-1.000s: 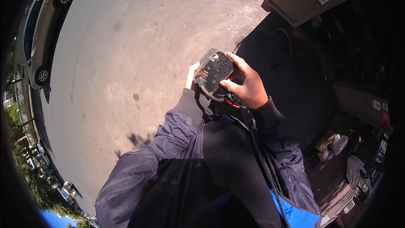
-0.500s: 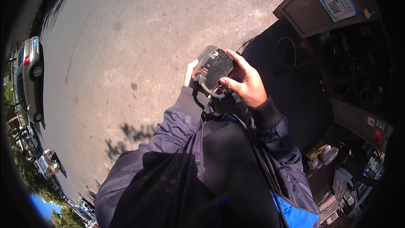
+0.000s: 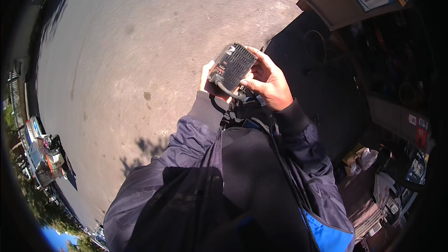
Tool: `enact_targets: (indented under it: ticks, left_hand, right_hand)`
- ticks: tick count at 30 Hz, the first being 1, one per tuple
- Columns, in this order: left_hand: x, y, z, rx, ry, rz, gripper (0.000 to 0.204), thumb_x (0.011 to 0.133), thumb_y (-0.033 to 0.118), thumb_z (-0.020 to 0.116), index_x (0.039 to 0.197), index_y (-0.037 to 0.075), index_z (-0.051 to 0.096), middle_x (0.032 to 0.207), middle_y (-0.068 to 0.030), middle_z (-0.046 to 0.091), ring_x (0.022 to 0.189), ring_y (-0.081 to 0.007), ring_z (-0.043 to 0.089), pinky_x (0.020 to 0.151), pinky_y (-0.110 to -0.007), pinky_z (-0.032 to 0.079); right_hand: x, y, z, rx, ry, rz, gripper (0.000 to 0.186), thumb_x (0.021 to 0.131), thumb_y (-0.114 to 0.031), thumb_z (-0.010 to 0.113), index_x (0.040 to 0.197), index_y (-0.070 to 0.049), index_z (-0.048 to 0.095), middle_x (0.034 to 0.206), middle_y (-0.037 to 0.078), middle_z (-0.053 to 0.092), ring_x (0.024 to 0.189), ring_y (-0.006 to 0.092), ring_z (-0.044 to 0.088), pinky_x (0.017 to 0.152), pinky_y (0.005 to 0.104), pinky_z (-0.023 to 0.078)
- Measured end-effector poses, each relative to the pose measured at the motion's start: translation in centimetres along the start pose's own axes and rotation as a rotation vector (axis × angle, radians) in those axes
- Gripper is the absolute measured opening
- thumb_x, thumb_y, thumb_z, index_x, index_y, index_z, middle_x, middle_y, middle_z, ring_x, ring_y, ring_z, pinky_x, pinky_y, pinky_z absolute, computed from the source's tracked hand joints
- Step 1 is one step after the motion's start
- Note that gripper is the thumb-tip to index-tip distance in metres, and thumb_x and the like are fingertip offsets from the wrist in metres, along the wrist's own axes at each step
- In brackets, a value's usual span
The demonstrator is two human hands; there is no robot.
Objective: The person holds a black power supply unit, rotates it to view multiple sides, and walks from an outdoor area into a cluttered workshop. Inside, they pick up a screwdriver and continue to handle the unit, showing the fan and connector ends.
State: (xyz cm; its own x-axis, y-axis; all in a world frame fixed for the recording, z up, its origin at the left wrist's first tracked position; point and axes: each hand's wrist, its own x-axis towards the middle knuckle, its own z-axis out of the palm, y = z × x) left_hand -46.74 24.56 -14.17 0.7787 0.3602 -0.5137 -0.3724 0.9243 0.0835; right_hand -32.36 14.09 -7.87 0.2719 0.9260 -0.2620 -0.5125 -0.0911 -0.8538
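Between my two hands is a black vented box, which looks like a battery charger, with slots across its top face. A thick grey cable leaves its near left corner and bends to the right. My left hand supports the box from the left and below; most of its fingers are hidden under it. On the right side, my right hand holds the edge, with the thumb near the front corner and the index finger along the far corner. What the other right fingers touch is partly hidden.
Sunlit pavement spreads ahead and left. A small loaded vehicle is at the far left. To the right, a brown cabinet panel bears a printed code sheet. Plastic bags and clutter lie at the lower right, beside a dark shaded area.
The box has risen slightly and turned a little in my hands, which still hold it. The silver car at the left has left the view, and the small loaded vehicle has moved farther up the picture.
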Motion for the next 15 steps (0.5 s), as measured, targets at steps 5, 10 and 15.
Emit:
enact_targets:
  ticks: [5,10,15]
  left_hand:
    - [0.1,0.0,0.9,0.090,0.044,0.010,0.057,0.102,0.042,0.033,0.127,0.000,0.062,0.116,-0.0217,0.068,0.104,-0.0352,0.070,0.090,-0.049,0.060]
    - [-0.2,0.1,1.3,-0.026,-0.038,0.015,0.043,0.105,0.023,0.037,0.125,-0.008,0.059,0.117,-0.0283,0.067,0.103,-0.0381,0.072,0.091,-0.049,0.063]
    - [-0.1,0.1,1.7,-0.026,-0.008,0.037,0.045,0.106,0.025,0.036,0.127,-0.008,0.058,0.119,-0.0290,0.066,0.105,-0.0384,0.072,0.092,-0.050,0.063]
  right_hand:
    - [0.0,-0.2,0.0,0.021,-0.005,0.004,0.077,0.089,0.007,0.072,0.155,0.003,0.033,0.099,0.009,0.061,0.088,0.0125,0.064,0.081,0.0269,0.054]
    - [0.1,-0.1,-0.2,0.007,-0.023,-0.006,0.078,0.089,0.008,0.073,0.155,0.003,0.032,0.100,0.010,0.062,0.090,0.0134,0.065,0.082,0.0276,0.055]
    - [0.2,0.0,-0.4,0.024,-0.025,0.001,0.079,0.089,0.007,0.073,0.156,0.002,0.032,0.102,0.010,0.061,0.090,0.0136,0.065,0.083,0.0277,0.055]
